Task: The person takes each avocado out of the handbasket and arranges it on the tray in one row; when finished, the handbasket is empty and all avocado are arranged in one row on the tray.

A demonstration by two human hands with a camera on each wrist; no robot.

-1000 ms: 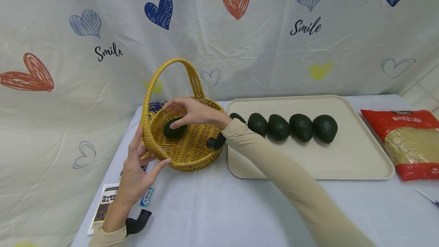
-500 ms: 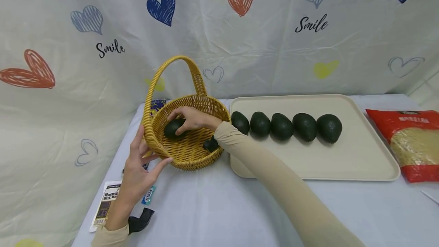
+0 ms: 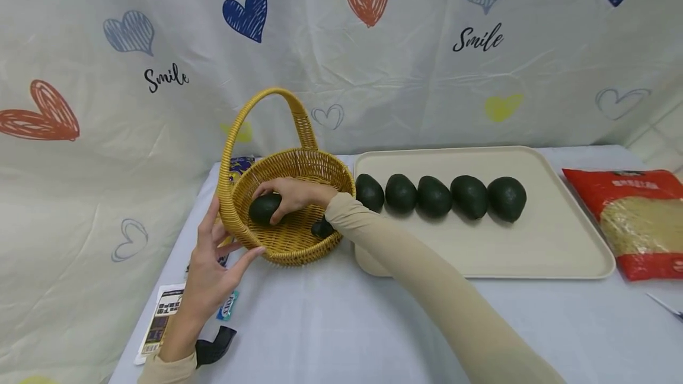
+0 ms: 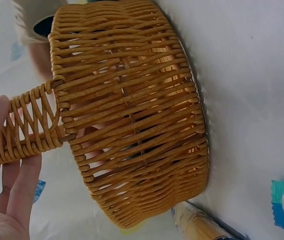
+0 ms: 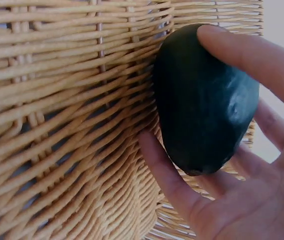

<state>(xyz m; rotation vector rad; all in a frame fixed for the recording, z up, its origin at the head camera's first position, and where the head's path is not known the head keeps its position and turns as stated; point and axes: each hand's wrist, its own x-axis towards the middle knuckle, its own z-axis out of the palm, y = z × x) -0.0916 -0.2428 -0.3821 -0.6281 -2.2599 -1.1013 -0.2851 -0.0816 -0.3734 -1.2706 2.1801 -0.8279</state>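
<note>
A dark green avocado (image 3: 264, 210) lies low inside the yellow wicker basket (image 3: 299, 256), near its left wall. My right hand (image 3: 292, 194) reaches in over the basket and holds it, thumb on one side and fingers on the other. In the right wrist view the avocado (image 5: 204, 105) is close against the woven wicker. My left hand (image 3: 210, 265) grips the basket at the left, where the handle meets the rim. Seen from the left wrist, thumb and fingers lie on opposite sides of the handle (image 4: 32, 120).
Right of the basket is a beige tray (image 3: 555, 242) with several avocados (image 3: 434, 197) in a row. A red bag of yellowish food (image 3: 635, 224) lies beyond it. Small packets, one teal (image 3: 227, 306), lie near my left wrist, and a blue package (image 3: 241, 166) stands behind the basket.
My right hand has lowered onto the avocado, its fingers now closer around it, and the avocado has shifted slightly left and down. My left hand stays on the basket handle.
</note>
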